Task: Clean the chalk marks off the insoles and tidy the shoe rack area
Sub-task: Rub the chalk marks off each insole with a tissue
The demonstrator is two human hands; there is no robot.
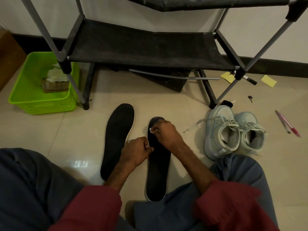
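Two black insoles lie side by side on the tiled floor between my knees. The left insole [116,139] is untouched. My left hand [135,151] pinches the left edge of the right insole [158,174] near its middle. My right hand [165,130] presses a small white piece [152,130], perhaps a wipe or eraser, onto that insole's toe end, where a faint pale smear shows. The black shoe rack [146,47] stands behind the insoles.
A green plastic basket [33,100] with cloths sits at the left of the rack. A pair of pale blue sneakers [233,132] stands at the right. Yellow sticky notes [268,80], a black marker [250,80], pink pens [288,124] and a loose grey rod [175,76] lie on the floor.
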